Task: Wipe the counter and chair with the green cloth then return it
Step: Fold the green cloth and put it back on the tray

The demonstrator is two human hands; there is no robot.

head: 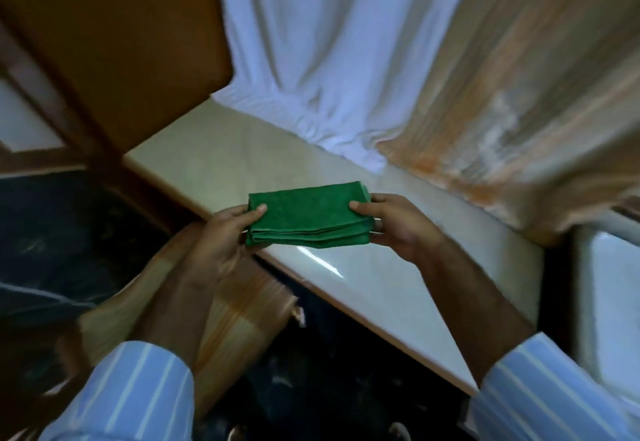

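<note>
Above tabletop point(346, 267) edge, both hands clamp folded green cloth point(308, 215): left hand point(221, 236) w/ thumb on top, right hand point(391, 222) opp. end.

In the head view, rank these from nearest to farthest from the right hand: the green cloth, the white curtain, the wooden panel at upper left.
1. Green cloth: folded, gripped at its right end by the right hand, over the pale counter.
2. White curtain: behind the counter, up and left of that hand.
3. Wooden panel: far upper left, past the counter's left end.
</note>
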